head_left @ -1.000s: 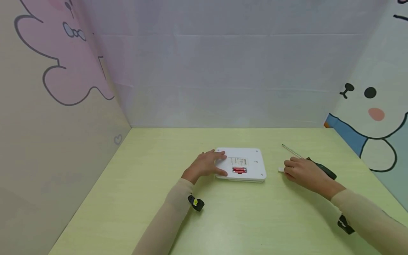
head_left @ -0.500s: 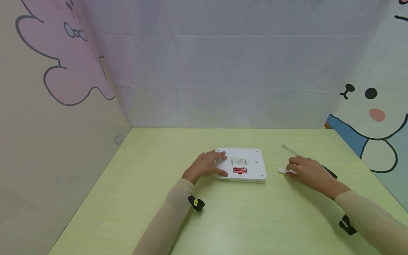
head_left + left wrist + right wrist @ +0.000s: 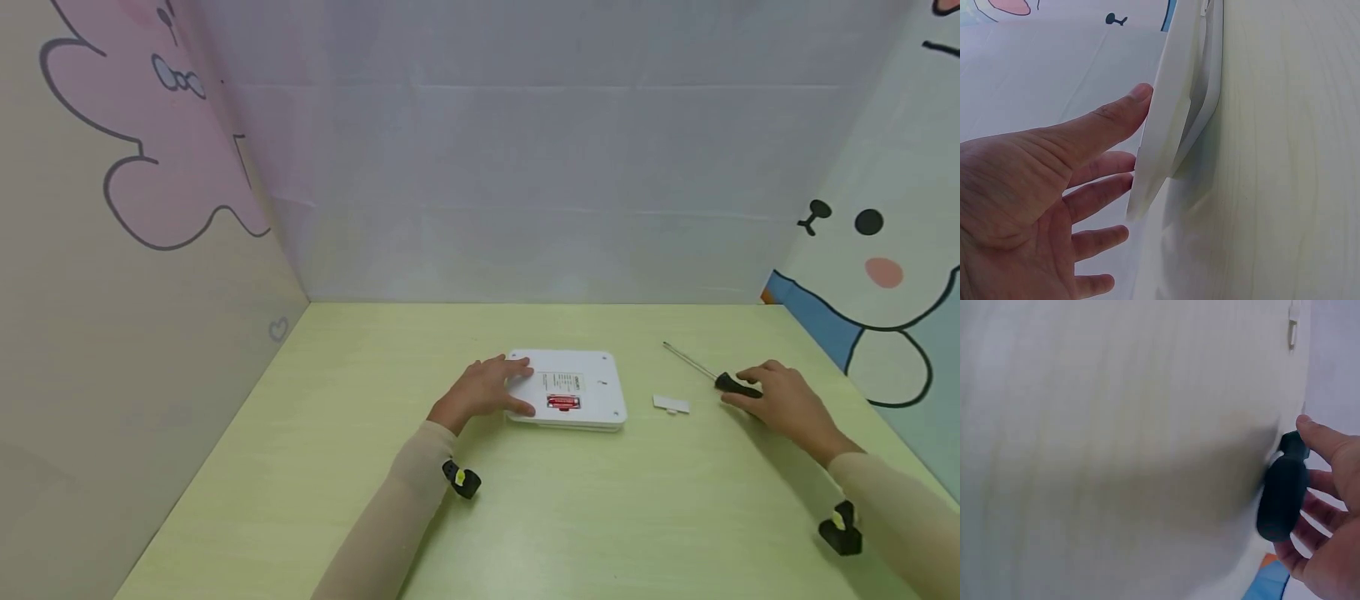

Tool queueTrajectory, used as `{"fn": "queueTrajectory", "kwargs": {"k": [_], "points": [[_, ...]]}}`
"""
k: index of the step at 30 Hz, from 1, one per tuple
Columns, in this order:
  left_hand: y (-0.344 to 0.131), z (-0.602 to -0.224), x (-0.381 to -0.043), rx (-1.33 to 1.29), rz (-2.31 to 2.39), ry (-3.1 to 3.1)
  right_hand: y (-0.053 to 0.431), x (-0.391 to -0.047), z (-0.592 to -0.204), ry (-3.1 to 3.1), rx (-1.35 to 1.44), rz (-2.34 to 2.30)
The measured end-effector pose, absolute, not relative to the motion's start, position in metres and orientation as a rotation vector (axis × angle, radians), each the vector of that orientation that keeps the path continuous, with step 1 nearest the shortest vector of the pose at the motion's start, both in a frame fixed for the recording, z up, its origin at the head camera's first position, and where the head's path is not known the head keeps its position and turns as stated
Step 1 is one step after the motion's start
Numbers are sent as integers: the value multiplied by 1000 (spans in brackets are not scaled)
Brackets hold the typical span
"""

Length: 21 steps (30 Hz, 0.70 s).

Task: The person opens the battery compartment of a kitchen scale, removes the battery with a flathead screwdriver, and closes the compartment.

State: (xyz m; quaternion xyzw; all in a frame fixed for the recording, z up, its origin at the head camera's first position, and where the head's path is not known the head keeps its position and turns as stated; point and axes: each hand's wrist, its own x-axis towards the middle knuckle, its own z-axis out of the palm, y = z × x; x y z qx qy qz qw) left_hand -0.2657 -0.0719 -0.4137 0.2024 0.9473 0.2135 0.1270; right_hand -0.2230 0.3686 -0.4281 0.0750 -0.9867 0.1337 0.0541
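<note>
Past the just-released cover (image 3: 671, 405), the right grip (image 3: 786, 402) seemingly grasps the screwdriver (image 3: 737, 387); the left grip (image 3: 486, 389), unclenched, touches the white device (image 3: 588, 390).

Downward head view, close wrist views share table (image 3: 585, 483).

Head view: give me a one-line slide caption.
Left grip on a white device with open battery compartment, right grip on a screwdriver, loose white battery cover between.

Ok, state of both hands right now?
Left hand: open, touching the white device.
Right hand: closed around the screwdriver handle.
</note>
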Motion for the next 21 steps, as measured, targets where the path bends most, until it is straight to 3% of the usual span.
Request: {"fn": "queueTrajectory", "kwargs": {"k": [13, 21], "points": [[-72, -412, -265, 589, 611, 2752, 384, -226, -442, -3042, 92, 660], [-72, -412, -264, 598, 609, 2755, 378, -223, -429, -2935, 17, 802]]}}
